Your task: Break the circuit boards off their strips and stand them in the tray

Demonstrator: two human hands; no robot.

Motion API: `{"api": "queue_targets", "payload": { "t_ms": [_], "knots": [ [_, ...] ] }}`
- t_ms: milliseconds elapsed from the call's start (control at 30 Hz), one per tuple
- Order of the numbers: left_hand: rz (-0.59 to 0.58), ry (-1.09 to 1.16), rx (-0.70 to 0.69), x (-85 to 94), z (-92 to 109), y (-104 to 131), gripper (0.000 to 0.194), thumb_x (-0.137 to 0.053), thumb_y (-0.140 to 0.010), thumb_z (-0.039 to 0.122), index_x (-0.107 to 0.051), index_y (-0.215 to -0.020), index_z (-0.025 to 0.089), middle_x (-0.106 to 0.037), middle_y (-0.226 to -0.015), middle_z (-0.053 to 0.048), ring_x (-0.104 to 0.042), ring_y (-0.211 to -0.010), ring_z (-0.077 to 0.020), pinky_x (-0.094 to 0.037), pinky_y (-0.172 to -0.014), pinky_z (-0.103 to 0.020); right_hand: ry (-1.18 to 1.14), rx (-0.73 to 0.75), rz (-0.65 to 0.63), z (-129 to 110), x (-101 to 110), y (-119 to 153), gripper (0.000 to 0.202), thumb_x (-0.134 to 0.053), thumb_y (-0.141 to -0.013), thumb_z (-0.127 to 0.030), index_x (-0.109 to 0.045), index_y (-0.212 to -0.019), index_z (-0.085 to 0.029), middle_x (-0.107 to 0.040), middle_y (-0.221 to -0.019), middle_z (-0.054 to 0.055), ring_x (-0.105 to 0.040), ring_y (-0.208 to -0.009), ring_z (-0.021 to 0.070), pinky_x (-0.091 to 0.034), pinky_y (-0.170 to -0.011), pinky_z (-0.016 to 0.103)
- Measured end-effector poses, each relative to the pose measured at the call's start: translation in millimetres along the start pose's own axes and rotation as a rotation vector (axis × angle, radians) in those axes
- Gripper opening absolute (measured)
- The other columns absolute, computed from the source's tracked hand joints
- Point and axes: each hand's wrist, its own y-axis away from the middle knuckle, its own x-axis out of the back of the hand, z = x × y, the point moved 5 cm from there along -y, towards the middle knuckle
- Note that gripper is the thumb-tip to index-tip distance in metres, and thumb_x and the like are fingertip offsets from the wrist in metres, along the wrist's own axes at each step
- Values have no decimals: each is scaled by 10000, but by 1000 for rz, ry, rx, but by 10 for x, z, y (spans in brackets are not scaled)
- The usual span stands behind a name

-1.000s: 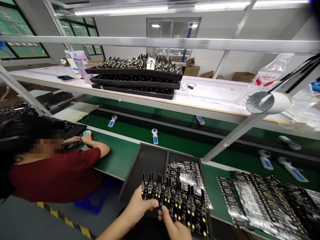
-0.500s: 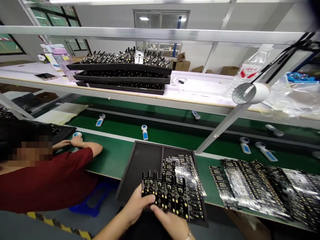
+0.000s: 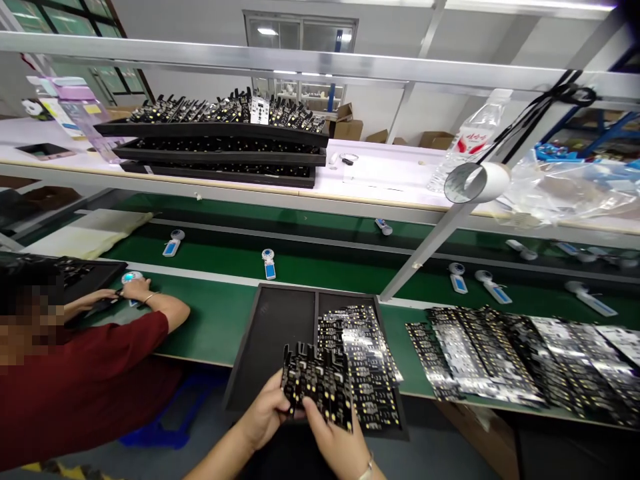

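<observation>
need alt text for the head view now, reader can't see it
A person's left hand and right hand hold black circuit boards at a two-part black tray with more boards in its right side. Further boards lie on the green bench to the right. A co-worker in dark red is at left; stacked trays of boards stand on the shelf behind.

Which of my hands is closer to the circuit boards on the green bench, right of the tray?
Right: your right hand is left of the bench boards, apart from them. Your left hand is farther left; both grip the held boards.
</observation>
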Motion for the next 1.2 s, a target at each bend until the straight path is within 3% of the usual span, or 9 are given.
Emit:
{"api": "queue_targets", "payload": {
  "t_ms": [67,233,467,600,667,767,867,1000,1200],
  "knots": [
    [-19,101,64,0,-32,18,409,-679,-680,212,-586,-1078,198,-675,-967,-66,-628,-844,-215,-508,-724,-325,-122,-45,-9,-29,22,-61,291,-585,-822,-470,-703,-953,-238,-726,-922,75,-682,-894,260,-534,-876,401],
    [78,-11,75,26,-17,15,416,-774,-653,162,-560,-1007,197,-647,-836,-8,-611,-692,-127,-484,-625,-234,-325,-179,6,-54,67,-83,370,-468,-884,-516,-613,-797,-187,-691,-738,88,-664,-705,206,-542,-713,318],
    [202,-135,38,68,-5,-49,400,-775,-659,241,-561,-996,220,-661,-872,-12,-629,-780,-173,-505,-677,-277,-3,-9,-56,-233,84,-146,370,-382,-932,-379,-657,-767,-194,-688,-724,103,-661,-704,212,-477,-655,274],
    [252,-340,-171,106,60,-135,275,-768,-629,217,-638,-868,177,-692,-842,-45,-609,-807,-207,-489,-742,-303,234,41,-42,-309,85,-210,416,-312,-935,-321,-654,-763,-159,-659,-685,119,-634,-627,214,-435,-597,274],
    [230,-283,-168,134,37,-162,232,-725,-631,189,-654,-851,172,-693,-800,-37,-603,-782,-204,-480,-720,-291,134,50,-82,-335,85,-265,386,-332,-937,-326,-659,-809,-164,-675,-740,107,-642,-684,205,-437,-641,265],
    [124,-10,4,132,-53,-161,297,-650,-663,217,-643,-959,193,-691,-802,-29,-615,-751,-211,-486,-656,-299,-52,-17,-171,-313,83,-358,332,-430,-917,-373,-660,-772,-181,-691,-746,66,-640,-705,180,-418,-643,238],
    [114,41,29,109,-18,-135,388,-716,-663,211,-617,-1038,194,-700,-913,-51,-634,-860,-219,-495,-777,-326,-61,-59,-218,-246,84,-416,353,-506,-881,-424,-628,-662,-176,-656,-646,36,-592,-609,158,-372,-577,234],
    [82,5,17,50,29,-167,439,-790,-616,171,-592,-1007,179,-692,-859,-56,-635,-757,-205,-504,-698,-324,-140,-7,-239,-172,54,-429,483,-310,-967,-417,-597,-658,-183,-642,-658,22,-579,-634,134,-356,-615,226],
    [185,-221,-101,130,44,-306,452,-812,-595,208,-606,-997,186,-702,-891,-45,-627,-815,-215,-499,-731,-312,341,-69,-203,-73,-51,-417,511,-261,-967,-351,-634,-667,-173,-663,-646,99,-608,-603,191,-297,-563,278]
  ]
}}
